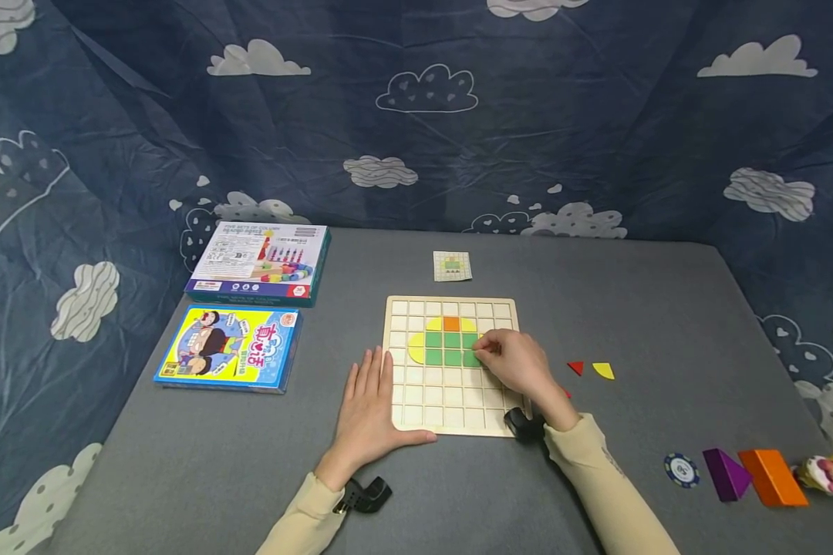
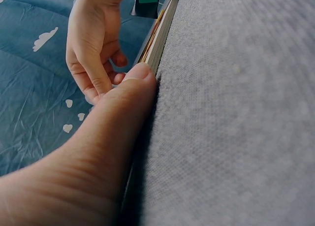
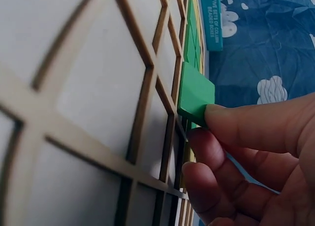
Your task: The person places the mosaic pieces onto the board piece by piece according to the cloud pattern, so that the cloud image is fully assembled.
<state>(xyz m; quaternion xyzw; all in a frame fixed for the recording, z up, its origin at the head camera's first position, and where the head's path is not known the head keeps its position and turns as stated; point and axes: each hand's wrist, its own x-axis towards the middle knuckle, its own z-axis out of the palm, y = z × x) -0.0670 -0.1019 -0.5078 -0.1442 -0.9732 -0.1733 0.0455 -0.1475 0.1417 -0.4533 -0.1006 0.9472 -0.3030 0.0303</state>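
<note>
Green tile (image 3: pixel 195 94) pinched in right hand (image 1: pixel 517 362) fingertips, tilted over grid board (image 1: pixel 451 408).

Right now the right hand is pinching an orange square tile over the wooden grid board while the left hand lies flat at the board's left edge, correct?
Not quite: the square tile is green, not orange, as the right wrist view shows. The right hand pinches it over the wooden grid board, and the left hand lies flat at its left edge.
</note>
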